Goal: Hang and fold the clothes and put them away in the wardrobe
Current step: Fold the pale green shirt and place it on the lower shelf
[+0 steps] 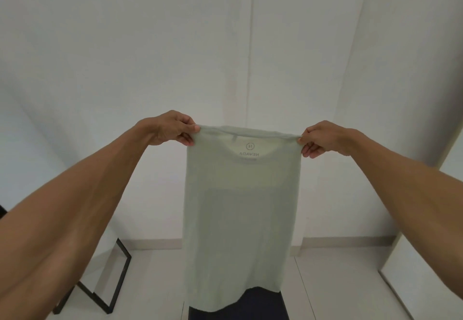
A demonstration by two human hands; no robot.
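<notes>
Forearms [75, 207] stretch forward, left hand [170, 129] and right hand [323, 139] pinching corners of the shirt [240, 219].

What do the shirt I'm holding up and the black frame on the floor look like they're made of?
Shirt: thin, soft knit fabric, probably cotton or a blend, matte pale green; it hangs limp and the neck print shows through reversed. Frame: likely metal with a matte black coat, judging by its thin, straight, sharp-cornered bars.
</notes>
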